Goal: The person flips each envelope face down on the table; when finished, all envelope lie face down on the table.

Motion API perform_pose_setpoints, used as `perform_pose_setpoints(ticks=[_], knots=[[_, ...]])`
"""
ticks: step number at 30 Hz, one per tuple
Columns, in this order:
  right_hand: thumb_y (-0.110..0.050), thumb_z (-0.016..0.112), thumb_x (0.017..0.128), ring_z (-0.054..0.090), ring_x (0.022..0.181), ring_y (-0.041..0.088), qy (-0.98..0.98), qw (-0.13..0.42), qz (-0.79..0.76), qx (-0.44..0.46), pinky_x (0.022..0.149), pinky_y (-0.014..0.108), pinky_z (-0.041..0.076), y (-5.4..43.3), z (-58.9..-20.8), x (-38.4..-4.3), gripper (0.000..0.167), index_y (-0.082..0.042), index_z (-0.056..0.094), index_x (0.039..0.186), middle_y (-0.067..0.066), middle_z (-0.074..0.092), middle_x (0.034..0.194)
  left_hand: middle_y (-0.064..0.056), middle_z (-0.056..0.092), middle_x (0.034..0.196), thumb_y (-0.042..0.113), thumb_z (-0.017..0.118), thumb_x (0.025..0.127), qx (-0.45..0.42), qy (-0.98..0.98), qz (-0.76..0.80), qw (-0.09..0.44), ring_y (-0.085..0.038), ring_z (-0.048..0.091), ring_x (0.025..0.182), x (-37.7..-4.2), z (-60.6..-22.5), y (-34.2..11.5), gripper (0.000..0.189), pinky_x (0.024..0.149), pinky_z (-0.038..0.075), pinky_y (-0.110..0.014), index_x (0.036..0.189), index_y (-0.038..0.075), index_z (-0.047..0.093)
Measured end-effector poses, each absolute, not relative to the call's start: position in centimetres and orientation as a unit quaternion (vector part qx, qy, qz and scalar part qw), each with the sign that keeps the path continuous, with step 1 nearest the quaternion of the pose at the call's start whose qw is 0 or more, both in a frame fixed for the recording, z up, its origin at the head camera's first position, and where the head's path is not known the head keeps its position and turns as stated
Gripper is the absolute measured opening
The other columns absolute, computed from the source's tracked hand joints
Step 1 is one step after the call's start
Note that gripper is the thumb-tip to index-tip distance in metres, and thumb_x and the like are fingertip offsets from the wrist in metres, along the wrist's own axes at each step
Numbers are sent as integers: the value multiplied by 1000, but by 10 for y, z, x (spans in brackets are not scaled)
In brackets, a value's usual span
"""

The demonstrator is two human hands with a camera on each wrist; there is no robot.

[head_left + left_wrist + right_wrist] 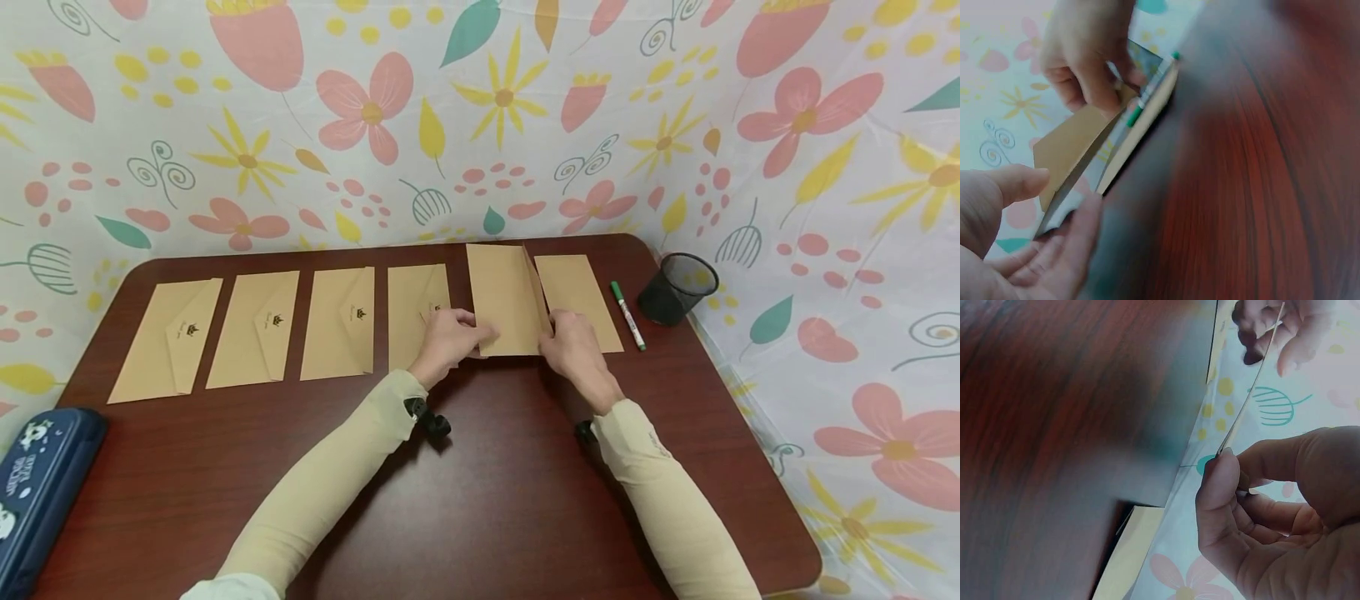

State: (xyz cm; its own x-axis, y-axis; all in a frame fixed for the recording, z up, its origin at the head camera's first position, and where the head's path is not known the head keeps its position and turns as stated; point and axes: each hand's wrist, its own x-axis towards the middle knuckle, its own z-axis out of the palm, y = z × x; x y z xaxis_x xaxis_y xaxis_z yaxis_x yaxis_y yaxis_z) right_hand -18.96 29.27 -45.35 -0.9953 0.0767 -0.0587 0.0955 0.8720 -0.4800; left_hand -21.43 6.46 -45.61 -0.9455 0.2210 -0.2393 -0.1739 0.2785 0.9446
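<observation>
A brown paper envelope [504, 292] is held just over the table between both hands, its plain side up and a narrow strip along its right edge standing up. My left hand [452, 340] holds its near left corner, thumb on top and fingers beneath. At the near right corner, my right hand [576, 343] pinches the edge; in the right wrist view the thumb and index finger [1219, 481] close on the thin paper. The left wrist view shows the same envelope [1079, 147] side-on, with the left thumb [1025, 180] against it.
Several envelopes with crown prints lie in a row to the left, one [337, 325] among them. Another envelope [581, 304] lies to the right, beside a green-capped marker [627, 315] and a black mesh pen holder [672, 292]. A blue case [48, 492] sits at the table's left edge.
</observation>
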Motion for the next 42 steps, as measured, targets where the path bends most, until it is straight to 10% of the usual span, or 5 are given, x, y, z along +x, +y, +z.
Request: perform_pose_setpoints(ticks=[9, 19, 27, 42], knots=[[-15, 59, 94, 51, 69, 23, 969, -7, -242, 44, 57, 37, 40, 312, -491, -203, 12, -9, 62, 85, 7, 61, 77, -1, 74, 87, 1, 82, 91, 0, 667, 718, 196, -11, 73, 81, -214, -455, 71, 36, 78, 63, -26, 124, -5, 69], [-43, 60, 112, 65, 84, 25, 938, 24, -341, 52, 76, 33, 49, 289, -430, -165, 44, -3, 77, 116, 12, 75, 95, -1, 73, 87, 0, 82, 92, -3, 657, 729, 195, -11, 74, 78, -213, -452, 71, 31, 76, 64, -26, 121, -4, 70], [-35, 66, 110, 61, 68, 16, 905, 16, -419, 71, 65, 27, 49, 291, -437, -170, 38, 0, 77, 117, 4, 68, 78, -1, 72, 88, 0, 81, 93, -11, 651, 733, 198, -11, 73, 79, -213, -450, 71, 33, 75, 63, -25, 124, -4, 69], [-22, 78, 100, 64, 73, 7, 817, 35, -560, 130, 71, 24, 57, 287, -419, -166, 39, 4, 66, 125, -1, 65, 95, -12, 82, 106, 17, 89, 89, -16, 732, 651, 201, -14, 75, 71, -210, -449, 70, 44, 72, 64, -29, 126, -2, 73]])
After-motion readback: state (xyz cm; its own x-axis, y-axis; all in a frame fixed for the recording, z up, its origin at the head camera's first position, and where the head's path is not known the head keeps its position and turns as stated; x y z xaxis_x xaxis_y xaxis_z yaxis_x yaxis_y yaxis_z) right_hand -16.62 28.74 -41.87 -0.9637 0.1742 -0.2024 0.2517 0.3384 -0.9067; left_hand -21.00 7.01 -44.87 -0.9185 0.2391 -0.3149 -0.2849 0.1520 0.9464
